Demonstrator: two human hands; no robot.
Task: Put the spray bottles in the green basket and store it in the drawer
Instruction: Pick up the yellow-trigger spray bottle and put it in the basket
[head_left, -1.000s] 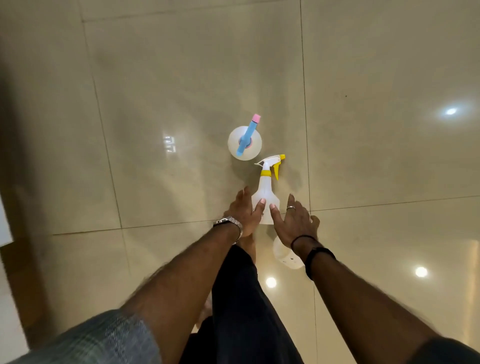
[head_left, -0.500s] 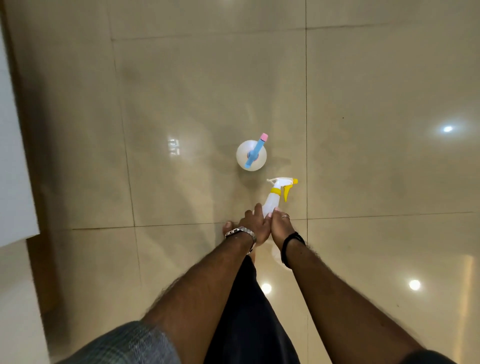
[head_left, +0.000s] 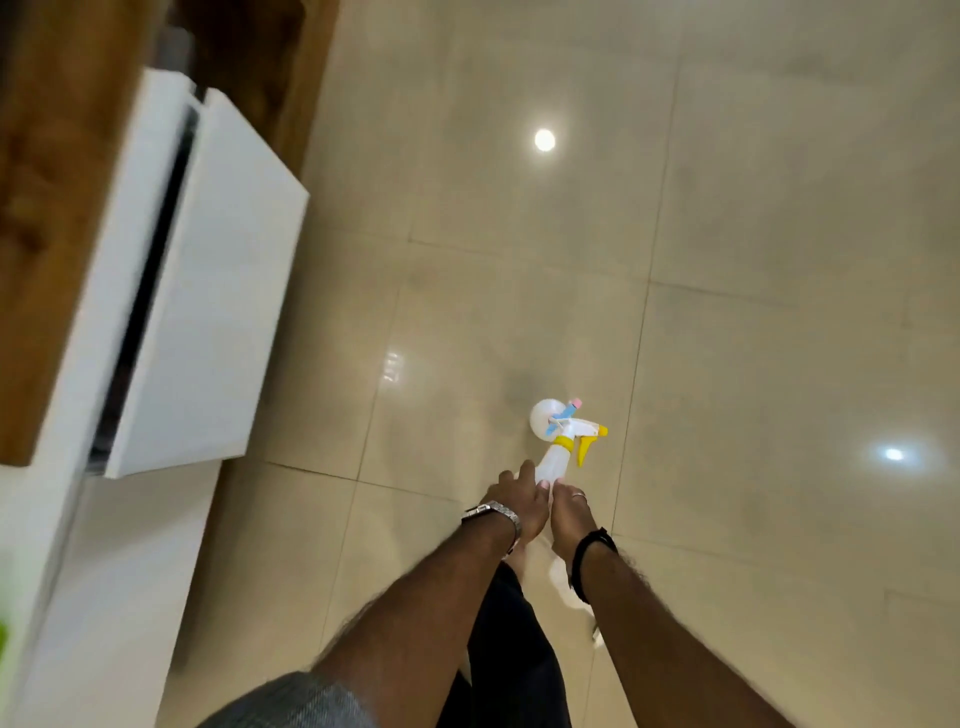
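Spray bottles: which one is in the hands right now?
The one with the yellow trigger: both the left hand and the right hand close around its base. The bottle with the blue and pink top stands on the floor beyond, untouched.

Floor (head_left: 753, 260): glossy beige tiles, thin grout lines, 3 round light reflections. Standing on it: 1 white spray bottle with blue-and-pink head (head_left: 546, 415). Left of that bottle, well apart: white cabinet (head_left: 130, 545), base on the floor.
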